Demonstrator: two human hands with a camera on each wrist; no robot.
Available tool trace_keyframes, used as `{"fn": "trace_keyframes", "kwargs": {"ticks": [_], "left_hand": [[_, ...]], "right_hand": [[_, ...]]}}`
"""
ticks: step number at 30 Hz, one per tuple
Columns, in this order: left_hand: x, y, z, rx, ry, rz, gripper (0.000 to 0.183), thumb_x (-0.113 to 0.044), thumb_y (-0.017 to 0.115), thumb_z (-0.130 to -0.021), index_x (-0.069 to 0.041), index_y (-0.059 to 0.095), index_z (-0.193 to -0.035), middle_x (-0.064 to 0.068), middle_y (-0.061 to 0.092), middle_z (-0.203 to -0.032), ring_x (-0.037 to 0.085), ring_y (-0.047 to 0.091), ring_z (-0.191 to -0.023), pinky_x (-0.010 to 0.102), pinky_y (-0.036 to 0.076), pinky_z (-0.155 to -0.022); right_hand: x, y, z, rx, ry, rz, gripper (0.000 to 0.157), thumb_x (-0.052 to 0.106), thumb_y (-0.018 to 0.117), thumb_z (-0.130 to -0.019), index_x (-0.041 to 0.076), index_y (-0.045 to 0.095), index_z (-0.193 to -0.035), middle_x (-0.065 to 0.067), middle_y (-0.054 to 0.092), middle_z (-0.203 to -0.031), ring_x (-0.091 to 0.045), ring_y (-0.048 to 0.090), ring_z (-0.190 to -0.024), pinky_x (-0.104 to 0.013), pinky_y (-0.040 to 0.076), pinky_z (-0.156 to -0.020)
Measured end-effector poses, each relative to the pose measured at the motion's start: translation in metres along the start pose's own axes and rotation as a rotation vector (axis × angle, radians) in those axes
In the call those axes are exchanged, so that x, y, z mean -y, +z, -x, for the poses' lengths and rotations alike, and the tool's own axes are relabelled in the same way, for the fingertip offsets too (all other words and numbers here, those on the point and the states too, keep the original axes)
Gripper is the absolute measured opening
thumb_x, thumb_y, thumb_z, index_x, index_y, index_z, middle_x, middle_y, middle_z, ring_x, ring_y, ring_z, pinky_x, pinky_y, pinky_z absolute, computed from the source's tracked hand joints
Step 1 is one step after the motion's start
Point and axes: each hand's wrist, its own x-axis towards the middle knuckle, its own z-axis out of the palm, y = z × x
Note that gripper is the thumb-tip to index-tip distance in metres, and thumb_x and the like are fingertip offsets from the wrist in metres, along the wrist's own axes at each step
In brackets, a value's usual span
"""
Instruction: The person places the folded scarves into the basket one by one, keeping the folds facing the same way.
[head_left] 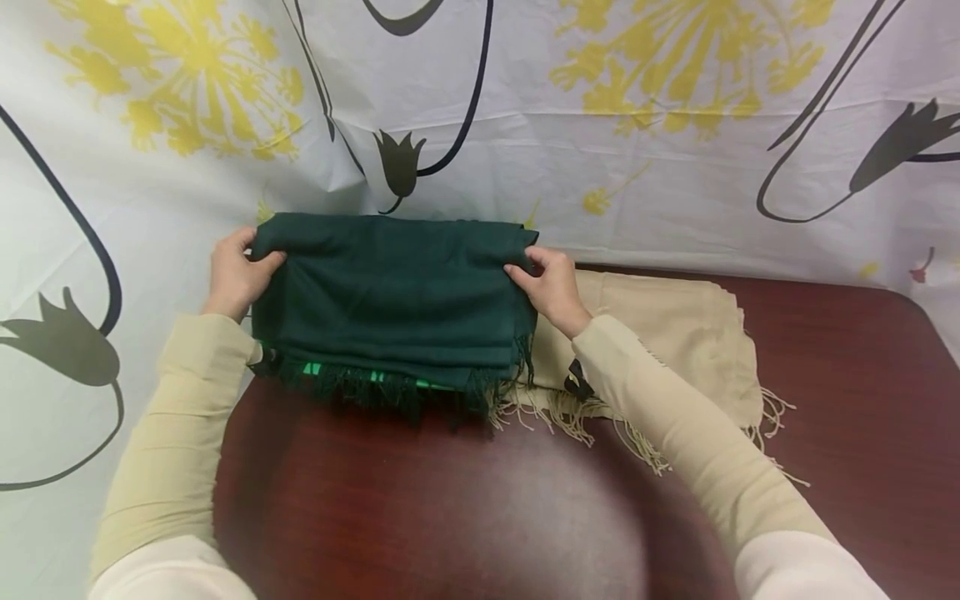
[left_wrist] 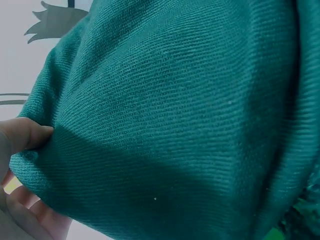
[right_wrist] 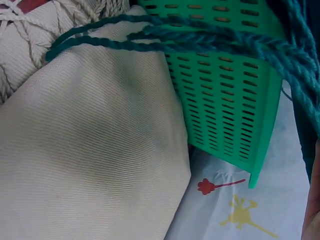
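Note:
A dark green fringed scarf (head_left: 390, 283), folded into a wide bundle, is stretched between both hands at the far left of the table. My left hand (head_left: 238, 273) pinches its upper left corner, thumb in front and fingers behind; the left wrist view shows the same thumb on the woven cloth (left_wrist: 160, 110). At the upper right corner, my right hand (head_left: 553, 287) grips the scarf between thumb and fingers. Behind the cloth is a green slotted plastic basket (right_wrist: 220, 110), mostly hidden in the head view, with dark green fringe strands hanging across it.
A folded beige fringed scarf (head_left: 667, 325) lies on the dark red-brown table (head_left: 450, 500), right beside the basket and partly under my right forearm. White patterned cloth (head_left: 480, 108) hangs behind the table and along its left side.

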Motion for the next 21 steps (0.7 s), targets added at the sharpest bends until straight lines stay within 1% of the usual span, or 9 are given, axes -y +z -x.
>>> {"fn": "trace_keyframes", "kwargs": {"ticks": [2,5,9,14,17,19,21], "left_hand": [[0.002,0.003,0.001,0.011,0.004,0.001,0.022,-0.016,0.053,-0.087,0.004,0.051,-0.096,0.02,0.05,-0.097,0.028,0.044,-0.079,0.035,0.035,-0.063],[0.004,0.007,0.003,0.023,0.012,0.008,0.022,-0.015,0.053,-0.088,0.005,0.052,-0.097,0.021,0.049,-0.097,0.032,0.045,-0.083,0.04,0.036,-0.067],[0.008,0.01,0.003,0.037,0.001,0.016,0.023,-0.015,0.053,-0.088,0.005,0.052,-0.098,0.022,0.049,-0.096,0.034,0.045,-0.088,0.044,0.035,-0.071],[0.008,0.014,0.002,0.041,0.013,0.0,0.02,-0.012,0.053,-0.087,0.006,0.053,-0.095,0.022,0.05,-0.092,0.034,0.045,-0.085,0.041,0.034,-0.07],[0.007,0.018,0.003,0.064,0.018,0.01,0.021,-0.012,0.052,-0.088,0.007,0.053,-0.097,0.023,0.051,-0.095,0.036,0.045,-0.088,0.042,0.034,-0.073],[0.007,0.02,0.004,0.078,0.016,0.013,0.022,-0.012,0.052,-0.088,0.007,0.053,-0.099,0.025,0.051,-0.099,0.037,0.045,-0.092,0.045,0.036,-0.076],[0.007,0.022,0.005,0.094,0.016,0.007,0.024,-0.012,0.051,-0.088,0.007,0.053,-0.102,0.026,0.05,-0.103,0.039,0.044,-0.095,0.047,0.036,-0.079]], "right_hand": [[-0.001,0.001,0.0,-0.005,0.01,0.009,0.034,0.01,0.063,-0.082,0.006,0.039,-0.059,-0.005,0.036,-0.054,-0.017,0.035,-0.05,-0.026,0.029,-0.052],[-0.002,0.003,0.001,0.0,0.053,0.011,0.03,0.011,0.063,-0.082,0.004,0.043,-0.061,-0.006,0.041,-0.056,-0.017,0.037,-0.051,-0.026,0.03,-0.053],[-0.002,0.005,0.001,0.035,0.114,0.011,0.028,0.012,0.061,-0.084,0.005,0.043,-0.063,-0.006,0.041,-0.059,-0.019,0.04,-0.054,-0.026,0.031,-0.055],[-0.002,0.007,0.001,0.058,0.103,0.051,0.031,0.01,0.06,-0.084,0.007,0.039,-0.063,-0.003,0.033,-0.057,-0.019,0.034,-0.053,-0.027,0.028,-0.055],[-0.001,0.007,0.0,0.07,0.089,0.066,0.032,0.01,0.06,-0.084,0.007,0.037,-0.063,-0.003,0.029,-0.056,-0.02,0.031,-0.052,-0.027,0.027,-0.055],[-0.001,0.008,0.0,0.078,0.096,0.072,0.029,0.009,0.06,-0.084,0.006,0.04,-0.064,-0.003,0.03,-0.056,-0.02,0.032,-0.052,-0.027,0.027,-0.055],[-0.002,0.008,0.0,0.092,0.108,0.076,0.024,0.009,0.06,-0.084,0.005,0.045,-0.067,-0.004,0.035,-0.057,-0.02,0.035,-0.053,-0.027,0.029,-0.055]]}}
